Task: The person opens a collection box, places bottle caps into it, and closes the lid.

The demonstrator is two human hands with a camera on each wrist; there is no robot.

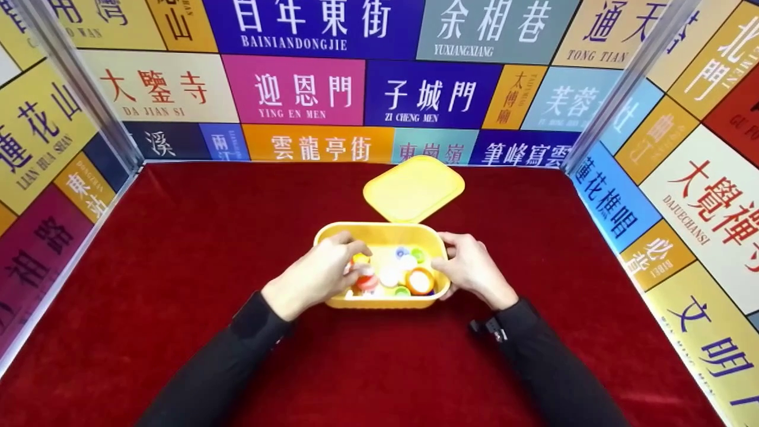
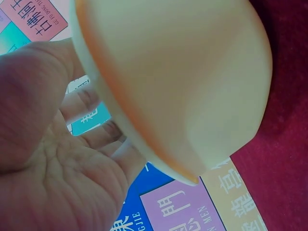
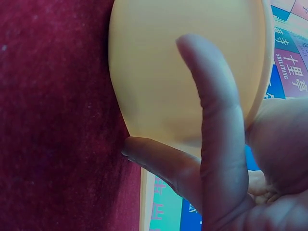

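Note:
A yellow plastic box (image 1: 379,303) holds several small round pieces that look like bottle caps, among them an orange-and-white one (image 1: 420,281), a red-and-white one (image 1: 366,280) and a green one (image 1: 418,255). My left hand (image 1: 320,270) reaches over the box's left rim, thumb and fingers apart above the pieces at that end. In the left wrist view the box wall (image 2: 192,82) hides its fingertips. At the right end, my right hand (image 1: 474,267) grips the box, thumb over the rim. Its fingers (image 3: 219,106) lie along the outer wall in the right wrist view.
Behind the box, a yellow lid (image 1: 415,188) lies on the dark red cloth (image 1: 237,201). Printed panels (image 1: 296,89) with large characters stand at the back and both sides, with metal posts (image 1: 628,77) at the corners.

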